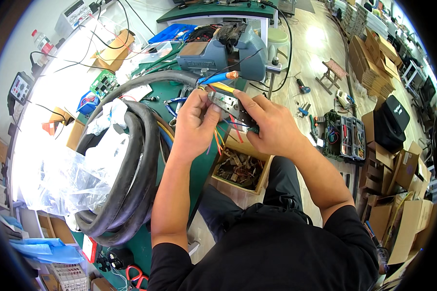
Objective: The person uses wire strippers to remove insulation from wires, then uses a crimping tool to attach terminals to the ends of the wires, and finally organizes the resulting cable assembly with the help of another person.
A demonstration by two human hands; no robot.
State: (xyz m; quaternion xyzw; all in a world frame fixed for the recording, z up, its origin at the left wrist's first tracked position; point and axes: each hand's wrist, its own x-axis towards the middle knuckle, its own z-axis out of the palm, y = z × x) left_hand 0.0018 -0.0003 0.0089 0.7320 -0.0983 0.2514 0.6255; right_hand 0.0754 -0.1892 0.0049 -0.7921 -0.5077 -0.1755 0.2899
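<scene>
My right hand (269, 121) grips a metal wire-stripper-like hand tool (228, 103). My left hand (194, 121) is closed around thin wires at the tool's head; what sits in its jaws is too small to make out. A thick black cable (160, 76) runs to my hands, ending in a blue conductor (214, 77) with exposed copper and a yellow one (223, 87). Thin red, orange and purple wires (219, 138) dangle below my hands. The black cable's large coil (143, 165) lies on the green bench (141, 237), left of my forearms.
Behind my hands is a blue-grey bench vise (218, 60). Below is a wooden box of scraps (238, 169). Plastic bags (58, 179), a circuit board (103, 83) and red scissors (135, 276) sit at left. An open toolbox (344, 136), folding stool (332, 72) and cardboard boxes (403, 223) stand at right.
</scene>
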